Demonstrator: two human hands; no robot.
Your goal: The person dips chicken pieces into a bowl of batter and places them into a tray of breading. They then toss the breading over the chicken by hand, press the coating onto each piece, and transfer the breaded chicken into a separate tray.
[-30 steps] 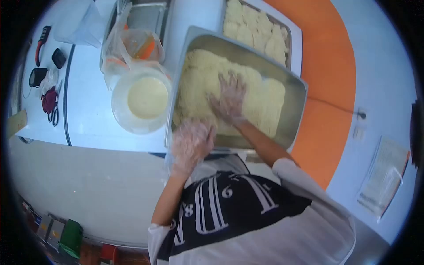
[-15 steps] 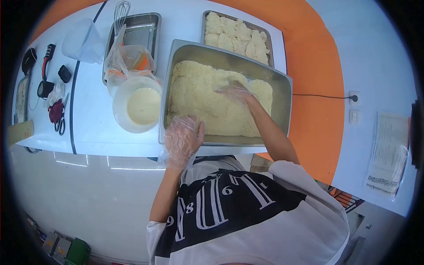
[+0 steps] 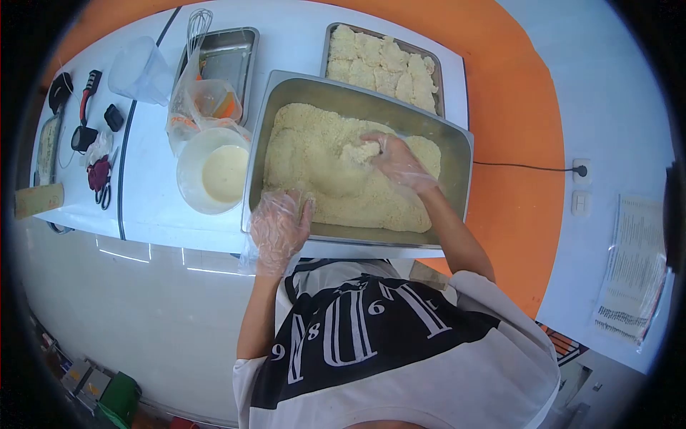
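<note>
A deep steel pan (image 3: 468,143) holds a thick bed of pale breadcrumbs (image 3: 300,143). My right hand (image 3: 400,161), in a clear plastic glove, grips a crumb-coated piece (image 3: 360,153) just above the bed. Below and left of that piece lies a smooth hollow in the crumbs. At the pan's near left corner rests my left hand (image 3: 277,227), also gloved, thumb apart from the fingers and nothing visible in it. Left of the pan stands a tub of pale batter (image 3: 227,175). Behind it, a steel tray (image 3: 382,25) carries rows of coated pieces.
A whisk (image 3: 199,32) and a plastic bag (image 3: 184,107) lie on another steel tray (image 3: 250,43). A clear jug (image 3: 139,68) stands to its left. Farther left are scissors (image 3: 105,196) and a knife sharpener (image 3: 84,136). A black cable (image 3: 525,167) runs to a wall socket.
My right hand has lifted a coated piece out of the crumbs, leaving a hollow where the surface was mounded. My left hand has stayed at the pan's near left corner.
</note>
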